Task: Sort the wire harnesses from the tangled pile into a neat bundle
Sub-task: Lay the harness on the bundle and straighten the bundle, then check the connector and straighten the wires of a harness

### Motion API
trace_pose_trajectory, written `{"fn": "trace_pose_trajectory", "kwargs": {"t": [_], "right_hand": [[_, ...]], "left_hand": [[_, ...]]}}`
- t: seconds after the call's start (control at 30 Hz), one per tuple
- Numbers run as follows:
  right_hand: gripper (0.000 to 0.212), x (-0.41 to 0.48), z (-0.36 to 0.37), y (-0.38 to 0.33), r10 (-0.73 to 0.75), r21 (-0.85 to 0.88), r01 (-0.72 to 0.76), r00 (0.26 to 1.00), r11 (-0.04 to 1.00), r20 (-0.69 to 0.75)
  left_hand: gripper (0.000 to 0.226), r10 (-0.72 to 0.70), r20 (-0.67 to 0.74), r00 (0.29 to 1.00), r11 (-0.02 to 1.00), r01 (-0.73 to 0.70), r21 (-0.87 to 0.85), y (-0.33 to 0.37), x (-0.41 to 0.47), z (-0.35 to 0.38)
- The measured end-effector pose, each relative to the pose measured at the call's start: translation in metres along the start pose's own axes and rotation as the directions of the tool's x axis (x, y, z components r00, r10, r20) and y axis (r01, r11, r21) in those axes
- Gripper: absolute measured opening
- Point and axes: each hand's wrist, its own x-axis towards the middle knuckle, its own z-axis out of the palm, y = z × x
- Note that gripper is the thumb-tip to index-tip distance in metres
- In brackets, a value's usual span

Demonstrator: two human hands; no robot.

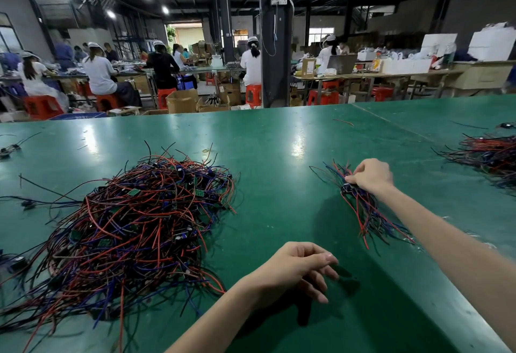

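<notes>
Tangled pile (pixel 134 224) of red, blue and black wire harnesses with small green boards: left of centre on the green table (pixel 279 157), large, loose, strands straying outward on all sides. Neat bundle (pixel 365 210): right of centre, well apart from the pile, small, wires lying roughly parallel and fanning at both ends. Right hand (pixel 371 175): resting on the far end of the bundle, fingers curled and pinching the wires where the dark connectors gather. Left hand (pixel 296 271): near edge of the table, between pile and bundle, loosely curled, holding nothing visible, touching neither. Second heap of similar wires (pixel 491 157): far right, partly cut off by the frame edge. Stray single wires: scattered at the left edge and far side. Background: workers seated on red stools at long benches, cardboard boxes, a dark pillar. Step in hand, as judged: seating a harness onto the bundle. Handling note: connectors aligned at one end, wires laid straight alongside the rest, pinch kept until settled; next harness best drawn from the pile's outer edge by its board, slowly, to avoid dragging neighbours along.
</notes>
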Motion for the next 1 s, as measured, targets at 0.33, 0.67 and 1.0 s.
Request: {"fn": "trace_pose_trajectory", "kwargs": {"t": [0.33,0.67,1.0], "right_hand": [[0.025,-0.023,0.023,0.005,-0.17,-0.25,0.141,0.98,0.958,-0.1],[0.03,-0.101,0.051,-0.016,-0.512,-0.345,0.47,0.858,0.812,-0.036],[0.016,-0.125,0.067,-0.018,-0.643,-0.293,0.629,0.764,0.72,0.059]], "left_hand": [[0.012,-0.019,-0.006,1.0,1.0,0.019,-0.008,-0.001,-0.001,0.001],[0.011,0.147,-0.112,0.983,0.989,-0.144,0.042,0.017,-0.005,-0.001],[0.022,0.612,-0.608,0.506,0.565,0.258,0.784,0.1,-0.045,-0.137]]}}
